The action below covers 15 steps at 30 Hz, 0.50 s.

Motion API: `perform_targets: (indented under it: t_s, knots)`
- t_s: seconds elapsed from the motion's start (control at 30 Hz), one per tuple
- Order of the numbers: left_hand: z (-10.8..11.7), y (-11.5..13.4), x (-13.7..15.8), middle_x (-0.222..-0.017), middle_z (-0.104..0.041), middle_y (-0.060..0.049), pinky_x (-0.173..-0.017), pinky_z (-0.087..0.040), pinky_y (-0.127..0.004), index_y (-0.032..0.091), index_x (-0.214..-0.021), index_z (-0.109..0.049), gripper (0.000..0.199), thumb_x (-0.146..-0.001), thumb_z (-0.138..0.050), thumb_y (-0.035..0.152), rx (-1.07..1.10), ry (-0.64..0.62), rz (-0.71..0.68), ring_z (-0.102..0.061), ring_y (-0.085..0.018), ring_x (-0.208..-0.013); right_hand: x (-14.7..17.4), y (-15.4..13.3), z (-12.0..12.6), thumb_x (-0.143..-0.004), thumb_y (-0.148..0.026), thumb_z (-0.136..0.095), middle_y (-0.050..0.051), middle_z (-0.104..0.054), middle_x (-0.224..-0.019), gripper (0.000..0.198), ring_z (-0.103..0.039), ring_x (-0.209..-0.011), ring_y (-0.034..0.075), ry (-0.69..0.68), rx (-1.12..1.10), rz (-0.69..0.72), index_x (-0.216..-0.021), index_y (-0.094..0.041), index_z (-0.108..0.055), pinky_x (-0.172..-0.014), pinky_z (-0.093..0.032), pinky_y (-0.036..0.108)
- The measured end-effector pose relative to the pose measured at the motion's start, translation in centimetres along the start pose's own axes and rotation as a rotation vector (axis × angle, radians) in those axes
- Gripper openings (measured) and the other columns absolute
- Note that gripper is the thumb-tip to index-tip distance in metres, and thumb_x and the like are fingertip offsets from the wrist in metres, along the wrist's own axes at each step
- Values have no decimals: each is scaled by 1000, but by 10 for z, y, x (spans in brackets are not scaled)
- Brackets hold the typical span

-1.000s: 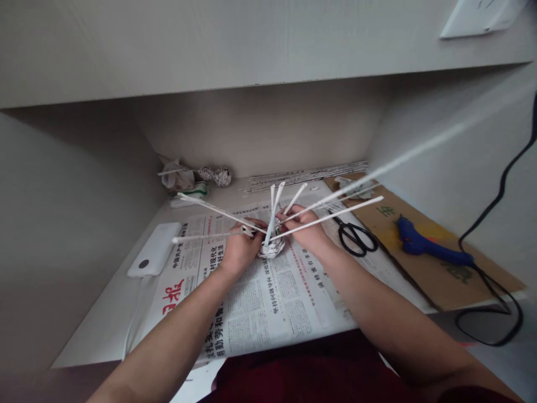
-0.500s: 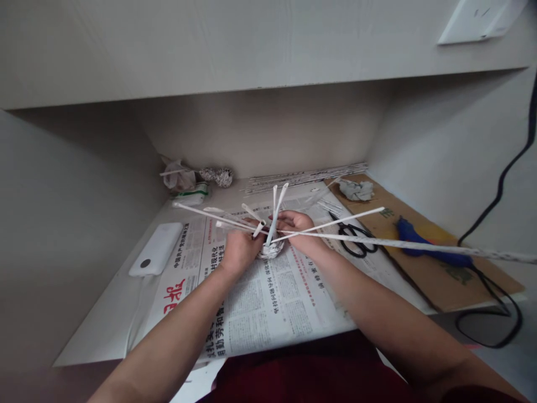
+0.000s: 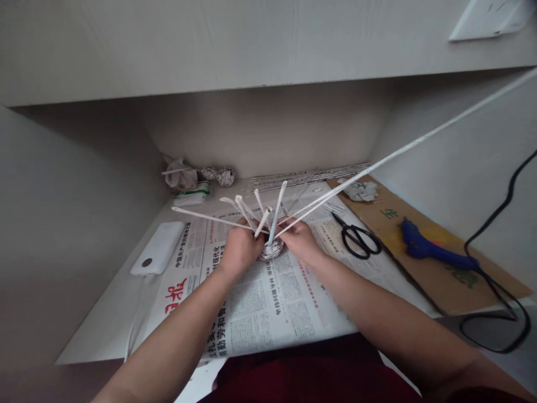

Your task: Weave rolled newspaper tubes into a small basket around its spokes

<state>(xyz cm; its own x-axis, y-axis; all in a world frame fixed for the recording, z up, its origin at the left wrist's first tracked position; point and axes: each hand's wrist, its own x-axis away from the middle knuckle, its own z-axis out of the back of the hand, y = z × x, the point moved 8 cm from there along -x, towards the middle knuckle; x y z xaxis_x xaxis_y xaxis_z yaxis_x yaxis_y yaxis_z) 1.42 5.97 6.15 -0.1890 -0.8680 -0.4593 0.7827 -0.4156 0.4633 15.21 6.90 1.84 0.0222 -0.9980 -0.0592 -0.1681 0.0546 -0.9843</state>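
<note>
A small woven piece of rolled paper tubes [image 3: 272,250] sits between my hands above the newspaper [image 3: 289,302]. Several white paper tubes fan up and out from it. My left hand [image 3: 242,245] is closed around its left side, among the tube bases. On the right side, my right hand [image 3: 298,238] has its fingers closed at the bases of the tubes there; its fingertips are partly hidden. One long paper tube [image 3: 403,148] runs from near my right hand up to the upper right, out of view.
Black scissors [image 3: 356,238] lie right of my hands. A blue glue gun [image 3: 436,246] with a black cord rests on cardboard [image 3: 453,294], near crumpled paper [image 3: 359,190]. Paper tubes [image 3: 306,178] lie at the back. A white power bank [image 3: 157,249] is at left.
The long tube has swung from nearly level at the right to a steep slant upward. Several short tubes stand more upright. My right hand has shifted slightly on the woven piece.
</note>
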Motion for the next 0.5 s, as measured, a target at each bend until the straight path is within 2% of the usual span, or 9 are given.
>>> perform_targets:
  t_s: [0.13,0.3,0.4,0.5]
  knots:
    - [-1,-2,0,-83,-76,-7,-70,-52,-29,20,-80,-75,18,-76,-59,12,18,-37,30,-71,-24,-79,-1,5,2,-67,-31,-70,-3,-64,-61,15,-61,-61,14,34,67,1,-71,-19,-61,-60,-46,24]
    - [0,-9,-1,-84,-77,-6,-74,-54,-29,21,-80,-77,19,-77,-60,14,84,-53,85,-72,-25,-83,-2,4,2,-71,-27,-65,-2,-67,-67,8,-62,-66,14,26,151,54,-72,-20,-61,-66,-48,24]
    - [-2,-10,-1,-91,-78,-3,-79,-54,-29,23,-88,-77,24,-77,-60,12,207,-26,88,-72,-23,-87,-1,4,1,-72,-24,-64,-1,-69,-73,5,-63,-71,14,18,182,67,-73,-19,-61,-70,-49,25]
    - [-7,-17,0,-85,-78,-2,-72,-55,-27,21,-87,-77,22,-75,-60,13,344,-10,158,-72,-21,-79,-2,6,2,-73,-24,-64,0,-70,-76,5,-64,-73,14,13,197,72,-74,-19,-61,-71,-49,25]
